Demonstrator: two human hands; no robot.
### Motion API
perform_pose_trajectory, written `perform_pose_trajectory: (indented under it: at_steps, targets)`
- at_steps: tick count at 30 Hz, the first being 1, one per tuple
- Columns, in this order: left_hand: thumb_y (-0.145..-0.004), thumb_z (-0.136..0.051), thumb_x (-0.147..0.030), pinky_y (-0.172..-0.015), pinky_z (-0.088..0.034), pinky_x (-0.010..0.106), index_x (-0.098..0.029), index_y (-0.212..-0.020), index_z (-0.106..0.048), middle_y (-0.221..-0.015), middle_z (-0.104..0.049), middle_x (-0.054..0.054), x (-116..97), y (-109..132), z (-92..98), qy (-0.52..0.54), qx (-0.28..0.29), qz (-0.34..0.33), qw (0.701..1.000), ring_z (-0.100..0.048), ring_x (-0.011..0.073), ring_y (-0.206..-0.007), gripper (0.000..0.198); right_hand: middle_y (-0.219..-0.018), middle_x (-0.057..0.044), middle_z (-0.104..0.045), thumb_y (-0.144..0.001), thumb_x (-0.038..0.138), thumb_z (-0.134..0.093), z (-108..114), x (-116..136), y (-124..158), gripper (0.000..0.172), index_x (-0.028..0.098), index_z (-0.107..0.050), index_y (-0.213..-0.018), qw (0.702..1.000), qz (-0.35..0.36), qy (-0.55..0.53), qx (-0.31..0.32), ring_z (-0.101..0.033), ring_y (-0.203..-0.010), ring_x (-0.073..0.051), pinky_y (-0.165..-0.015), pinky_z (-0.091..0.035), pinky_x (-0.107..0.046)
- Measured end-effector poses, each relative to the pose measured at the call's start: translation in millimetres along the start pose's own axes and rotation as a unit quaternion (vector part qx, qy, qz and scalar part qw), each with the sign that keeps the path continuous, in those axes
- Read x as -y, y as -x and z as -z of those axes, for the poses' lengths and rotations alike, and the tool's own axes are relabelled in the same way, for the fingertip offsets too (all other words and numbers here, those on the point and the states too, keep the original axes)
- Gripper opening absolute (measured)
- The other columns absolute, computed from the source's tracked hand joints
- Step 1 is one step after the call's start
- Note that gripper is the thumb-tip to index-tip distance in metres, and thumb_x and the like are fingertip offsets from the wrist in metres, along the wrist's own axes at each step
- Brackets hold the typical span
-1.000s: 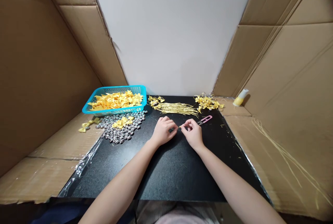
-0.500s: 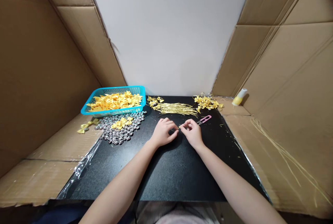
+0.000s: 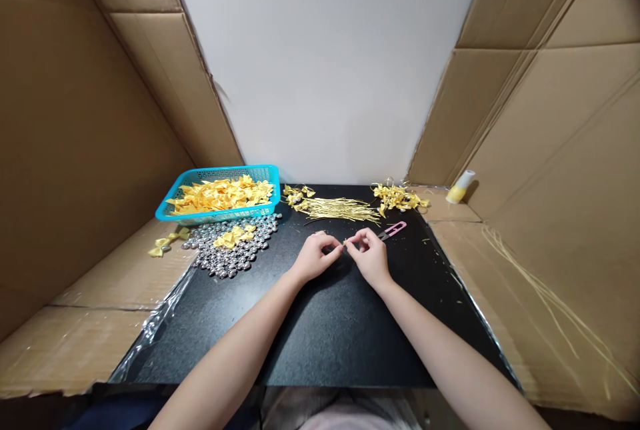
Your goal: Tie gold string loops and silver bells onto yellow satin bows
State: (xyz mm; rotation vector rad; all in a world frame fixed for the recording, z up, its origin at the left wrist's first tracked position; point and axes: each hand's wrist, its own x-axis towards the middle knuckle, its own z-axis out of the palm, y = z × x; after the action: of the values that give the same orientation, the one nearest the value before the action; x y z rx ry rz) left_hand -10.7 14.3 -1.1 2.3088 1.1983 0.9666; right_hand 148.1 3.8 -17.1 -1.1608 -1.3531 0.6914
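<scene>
My left hand point(image 3: 314, 257) and my right hand point(image 3: 370, 257) meet over the middle of the black mat point(image 3: 325, 330), fingertips pinched together on a small yellow-gold piece point(image 3: 345, 242) between them. What exactly the piece is stays too small to tell. Pink thread snips point(image 3: 393, 229) lie just behind my right hand. A bundle of gold wire ties point(image 3: 343, 209) lies beyond both hands.
A blue basket point(image 3: 218, 211) of yellow bows stands at the back left, with a heap of silver beads point(image 3: 231, 247) and a few bows in front. Finished yellow pieces point(image 3: 397, 197) lie at the back right. A small bottle point(image 3: 461, 186) rests by the cardboard wall.
My hands stay in the same spot; the fingers have shifted slightly around the small piece. The view tilted a little.
</scene>
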Motion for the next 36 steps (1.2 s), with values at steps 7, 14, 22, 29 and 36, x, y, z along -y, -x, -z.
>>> perform_pose_trajectory:
  at_steps: [7, 14, 22, 29, 36]
  targets:
    - [-0.083, -0.057, -0.027, -0.066, -0.043, 0.028, -0.018, -0.068, -0.068, -0.067, -0.069, 0.002, 0.7, 0.3, -0.4, 0.0, 0.005, -0.004, 1.0, -0.055, 0.0163, -0.068, 0.021, -0.064, 0.002, -0.062, -0.065, 0.029, -0.068, -3.4, -6.0, -1.6, 0.022, 0.021, -0.047, -0.067, 0.996, -0.051, -0.074, 0.001, -0.043, -0.047, -0.009, -0.047, -0.034, -0.023]
    - [-0.082, -0.057, -0.026, -0.064, -0.041, 0.028, -0.018, -0.066, -0.066, -0.061, -0.066, 0.001, -1.1, -0.1, 0.5, -0.007, 0.011, -0.012, 1.0, -0.052, 0.0155, -0.065, 0.02, -0.065, 0.0, -0.066, -0.061, 0.036, -0.072, -5.3, -8.5, -3.9, 0.029, 0.022, -0.047, -0.066, 0.982, -0.106, -0.157, 0.02, -0.061, -0.058, -0.015, -0.061, -0.05, -0.029]
    - [-0.08, -0.058, -0.024, -0.064, -0.041, 0.027, -0.019, -0.064, -0.066, -0.06, -0.064, 0.0, -0.6, -0.1, 1.1, -0.006, 0.013, -0.014, 1.0, -0.051, 0.0149, -0.063, 0.018, -0.066, 0.0, -0.068, -0.058, 0.037, -0.076, -4.3, -6.4, -4.2, 0.033, 0.022, -0.047, -0.066, 0.972, -0.128, -0.194, 0.018, -0.065, -0.064, -0.018, -0.07, -0.053, -0.035]
    - [-0.08, -0.058, -0.023, -0.063, -0.041, 0.026, -0.018, -0.064, -0.066, -0.059, -0.063, 0.0, 0.1, -0.3, 0.3, -0.002, 0.014, -0.013, 1.0, -0.052, 0.0144, -0.063, 0.018, -0.066, 0.0, -0.069, -0.057, 0.037, -0.077, -5.2, -7.1, -4.0, 0.035, 0.022, -0.046, -0.067, 0.969, -0.136, -0.206, 0.014, -0.067, -0.067, -0.019, -0.073, -0.053, -0.036]
    - [-0.08, -0.058, -0.024, -0.063, -0.041, 0.026, -0.018, -0.062, -0.065, -0.059, -0.063, 0.0, -1.7, -0.6, 1.7, -0.002, 0.015, -0.008, 1.0, -0.052, 0.0143, -0.063, 0.019, -0.066, 0.0, -0.069, -0.058, 0.04, -0.077, -5.2, -7.0, -3.6, 0.037, 0.023, -0.045, -0.069, 0.969, -0.134, -0.207, 0.013, -0.068, -0.068, -0.02, -0.073, -0.053, -0.037]
